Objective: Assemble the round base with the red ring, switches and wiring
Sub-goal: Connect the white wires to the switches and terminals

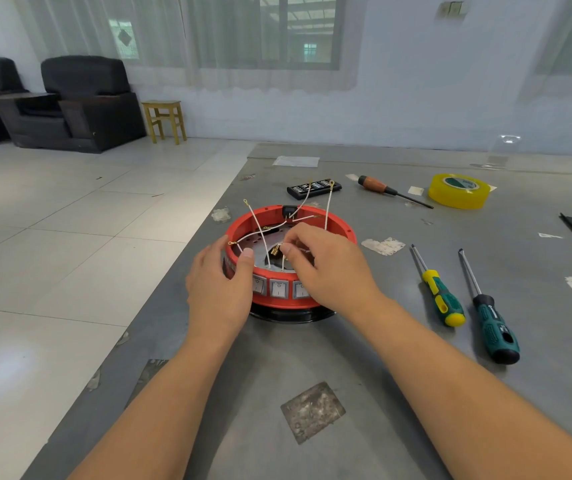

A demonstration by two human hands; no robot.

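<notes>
Both forearms reach forward over the grey table (416,427) to the round base (288,315), which stands near its left edge. Left hand (220,289) grips the red ring (341,233) from the left, thumb hooked over its rim. Right hand (329,268) curls over the near rim — thumb and forefinger seem to pinch a brass terminal (275,251) among white wires (260,233). Three rocker switches (278,289) face the camera, markings too small to read.
</notes>
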